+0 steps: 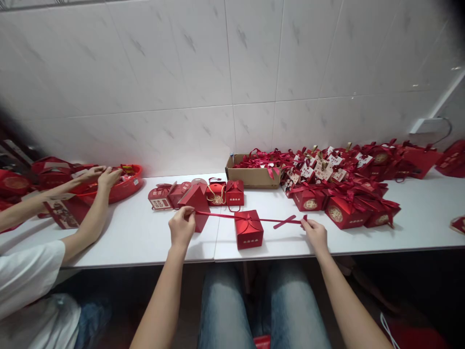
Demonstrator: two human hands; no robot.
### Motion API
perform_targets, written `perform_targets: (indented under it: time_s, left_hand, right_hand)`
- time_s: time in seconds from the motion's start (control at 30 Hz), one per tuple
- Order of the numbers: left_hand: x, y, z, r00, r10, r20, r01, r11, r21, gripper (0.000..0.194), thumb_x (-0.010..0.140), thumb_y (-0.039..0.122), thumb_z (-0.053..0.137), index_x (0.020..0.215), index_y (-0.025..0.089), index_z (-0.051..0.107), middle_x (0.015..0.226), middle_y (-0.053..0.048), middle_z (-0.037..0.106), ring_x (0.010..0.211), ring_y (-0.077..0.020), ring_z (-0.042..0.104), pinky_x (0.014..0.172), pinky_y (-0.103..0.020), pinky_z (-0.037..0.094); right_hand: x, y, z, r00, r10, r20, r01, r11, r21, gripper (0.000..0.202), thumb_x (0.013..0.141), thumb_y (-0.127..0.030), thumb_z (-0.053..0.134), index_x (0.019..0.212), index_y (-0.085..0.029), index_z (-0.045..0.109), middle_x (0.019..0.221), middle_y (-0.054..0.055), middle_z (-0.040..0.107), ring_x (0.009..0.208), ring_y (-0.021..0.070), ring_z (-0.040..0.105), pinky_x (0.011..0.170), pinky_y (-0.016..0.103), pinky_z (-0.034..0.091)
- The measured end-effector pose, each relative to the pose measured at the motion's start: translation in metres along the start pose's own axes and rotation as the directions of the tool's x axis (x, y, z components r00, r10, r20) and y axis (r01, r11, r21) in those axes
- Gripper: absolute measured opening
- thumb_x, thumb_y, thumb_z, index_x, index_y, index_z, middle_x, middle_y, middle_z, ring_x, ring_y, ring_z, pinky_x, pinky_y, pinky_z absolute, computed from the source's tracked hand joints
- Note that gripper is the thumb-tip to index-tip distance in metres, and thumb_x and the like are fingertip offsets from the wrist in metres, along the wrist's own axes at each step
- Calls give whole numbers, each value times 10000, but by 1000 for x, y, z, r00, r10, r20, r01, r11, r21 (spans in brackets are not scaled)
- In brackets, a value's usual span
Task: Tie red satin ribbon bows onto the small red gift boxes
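Our grip is pinched together, left hand (182, 227) and right hand (315, 235) each on one end of the ribbon (220, 215), stretched over the box (249, 237) on the worktop (145, 245), flaps folded in but no bow tied.

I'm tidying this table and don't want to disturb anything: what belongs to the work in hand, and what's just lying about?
In the work:
ribbon, stretched between left hand and right hand
red box beneath it
cardboard box of ribbons, probably supplies

Apparently lying about:
loose strip near the right hand
ribboned boxes at right
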State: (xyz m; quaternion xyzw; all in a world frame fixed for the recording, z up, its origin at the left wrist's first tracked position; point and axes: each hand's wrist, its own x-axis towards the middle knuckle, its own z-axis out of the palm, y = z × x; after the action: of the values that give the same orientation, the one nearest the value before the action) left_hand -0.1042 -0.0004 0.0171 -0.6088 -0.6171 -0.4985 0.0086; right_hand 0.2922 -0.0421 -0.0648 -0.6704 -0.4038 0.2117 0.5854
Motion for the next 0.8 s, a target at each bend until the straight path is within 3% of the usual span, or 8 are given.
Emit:
perform_targets:
  time_s: [0.1, 0.27, 0.47, 0.53, 0.63, 0.7, 0.73, 0.8]
  left_hand:
    - [-15, -16, 10, 999, -31, 45, 28, 997, 66, 116, 736, 214, 507, 794, 199, 606, 812, -63, 696, 774, -217, 660, 767, -310, 491]
    - [-22, -15, 19, 998, -58, 7, 57, 990, 131, 139, 748, 226, 482, 811, 197, 602, 828, -76, 687, 781, -230, 648, 744, -325, 478]
    - [-19, -15, 1, 983, -185, 23, 184, 982, 32, 149, 696, 250, 551, 827, 210, 610, 765, -34, 679, 729, -210, 633, 711, -319, 476]
    - [-18, -19, -11, 969, -227, -98, 226, 974, -15, 168, 688, 240, 543, 836, 197, 608, 795, -36, 670, 747, -201, 623, 702, -308, 476]
    - [-19, -17, -18, 937, -263, -231, 248, 964, -94, 166, 709, 244, 514, 840, 182, 595, 866, -49, 650, 797, -193, 612, 688, -291, 477]
    - [-21, -8, -11, 964, -232, -133, 202, 958, -206, 155, 739, 284, 517, 828, 176, 583, 839, -47, 639, 792, -180, 609, 705, -284, 481]
    - [-24, -1, -4, 984, -178, -27, 165, 950, -266, 165, 750, 314, 530, 821, 175, 581, 824, -47, 637, 792, -177, 608, 722, -284, 482]
    - [-29, 16, 17, 972, -18, 233, 101, 932, -347, 210, 773, 359, 535, 857, 173, 585, 870, -63, 646, 819, -184, 611, 742, -296, 479]
  right_hand:
    - [-6, 15, -6, 1000, 17, 8, -16, 999, -48, 374, 621, -548, 583, 550, -184, 634, 583, 87, 657, 607, 250, 597, 582, 348, 458]
    - [-6, 10, -3, 1000, 1, -30, -2, 999, -48, 365, 646, -528, 559, 565, -179, 625, 612, 84, 660, 645, 247, 604, 617, 337, 458]
    - [9, 12, -12, 980, 154, 126, -174, 971, 166, 472, 598, -521, 628, 875, -142, 674, 796, 95, 681, 659, 217, 630, 516, 284, 441]
    - [17, 14, -18, 987, 157, 34, -160, 966, 204, 521, 613, -509, 629, 982, -142, 649, 922, 117, 675, 743, 221, 643, 543, 280, 462]
    - [21, 5, -20, 987, 17, -161, 10, 986, 164, 505, 671, -488, 612, 1037, -140, 627, 1055, 146, 645, 897, 236, 620, 705, 340, 500]
    - [17, -11, -10, 991, -122, -61, 130, 980, 153, 447, 702, -468, 614, 1009, -144, 634, 1062, 146, 642, 941, 238, 607, 794, 380, 493]
    - [12, -22, -1, 977, -197, 75, 183, 969, 167, 413, 714, -457, 618, 992, -152, 640, 1056, 140, 644, 951, 238, 607, 812, 389, 492]
    - [1, -44, 21, 872, -347, 346, 300, 936, 182, 367, 738, -450, 620, 992, -186, 649, 1097, 124, 627, 1005, 245, 593, 826, 402, 496]
